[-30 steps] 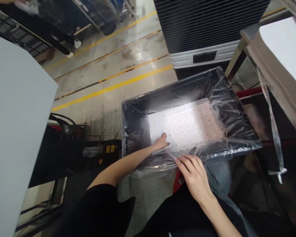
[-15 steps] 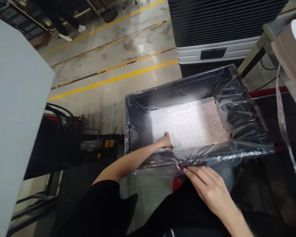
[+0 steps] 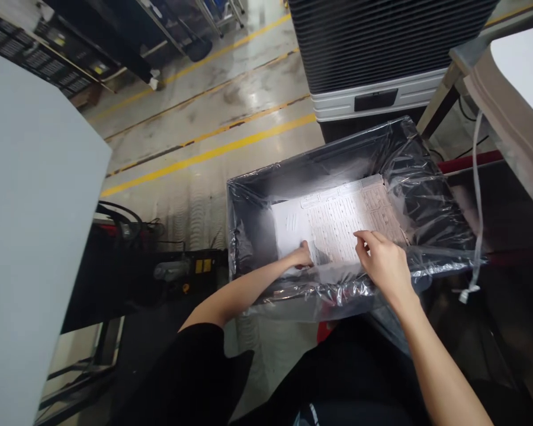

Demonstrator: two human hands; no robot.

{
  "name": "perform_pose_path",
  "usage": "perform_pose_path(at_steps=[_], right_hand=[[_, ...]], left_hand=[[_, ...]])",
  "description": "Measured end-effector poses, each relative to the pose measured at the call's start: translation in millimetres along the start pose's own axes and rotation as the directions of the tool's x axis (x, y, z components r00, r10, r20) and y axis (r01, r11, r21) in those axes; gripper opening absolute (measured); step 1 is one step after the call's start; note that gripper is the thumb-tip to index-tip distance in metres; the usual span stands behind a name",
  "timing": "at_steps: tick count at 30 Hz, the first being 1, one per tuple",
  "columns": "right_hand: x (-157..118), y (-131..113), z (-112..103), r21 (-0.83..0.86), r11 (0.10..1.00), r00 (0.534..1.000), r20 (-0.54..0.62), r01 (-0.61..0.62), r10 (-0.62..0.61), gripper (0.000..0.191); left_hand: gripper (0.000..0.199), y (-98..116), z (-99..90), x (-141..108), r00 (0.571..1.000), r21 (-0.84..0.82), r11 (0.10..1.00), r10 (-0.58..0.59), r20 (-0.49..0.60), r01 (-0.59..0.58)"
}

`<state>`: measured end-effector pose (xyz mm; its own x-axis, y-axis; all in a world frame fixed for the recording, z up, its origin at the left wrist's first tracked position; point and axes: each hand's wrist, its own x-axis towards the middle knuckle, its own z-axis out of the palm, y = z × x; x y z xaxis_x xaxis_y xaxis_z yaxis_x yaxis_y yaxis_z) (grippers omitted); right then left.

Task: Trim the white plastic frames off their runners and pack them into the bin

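The box [image 3: 250,234] holds flat sheets [image 3: 333,220], probably light, thin and bendable, best taken by opposite edges. The left hand [image 3: 302,255] curls at their near side, its grip unclear; the right hand [image 3: 385,260] bends thumb and fingers inward above them, any pinch uncertain. Slippery-looking clear plastic [image 3: 430,204] lines the box.

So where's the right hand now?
In the head view, the right hand is over the near side of the plastic-lined bin, right of the left hand.
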<state>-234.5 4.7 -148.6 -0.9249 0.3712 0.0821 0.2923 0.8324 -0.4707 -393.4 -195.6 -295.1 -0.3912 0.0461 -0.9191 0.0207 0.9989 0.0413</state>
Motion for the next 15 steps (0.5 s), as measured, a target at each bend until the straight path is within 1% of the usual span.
perform_pose_path(at_steps=[3, 15], right_hand=[[-1.7, -1.7, -2.2, -0.005, 1.0, 1.0, -0.007, -0.029, 0.029, 0.018], [-0.6, -1.4, -0.2, -0.011, 0.999, 0.999, 0.016, -0.044, 0.044, 0.017]], left_hand=[[0.04, -0.1, 1.3, -0.2, 1.0, 0.004, 1.0, 0.004, 0.003, -0.004], [0.038, -6.7, 4.3, 2.4, 0.998, 0.055, 0.997, 0.059, 0.005, -0.059]])
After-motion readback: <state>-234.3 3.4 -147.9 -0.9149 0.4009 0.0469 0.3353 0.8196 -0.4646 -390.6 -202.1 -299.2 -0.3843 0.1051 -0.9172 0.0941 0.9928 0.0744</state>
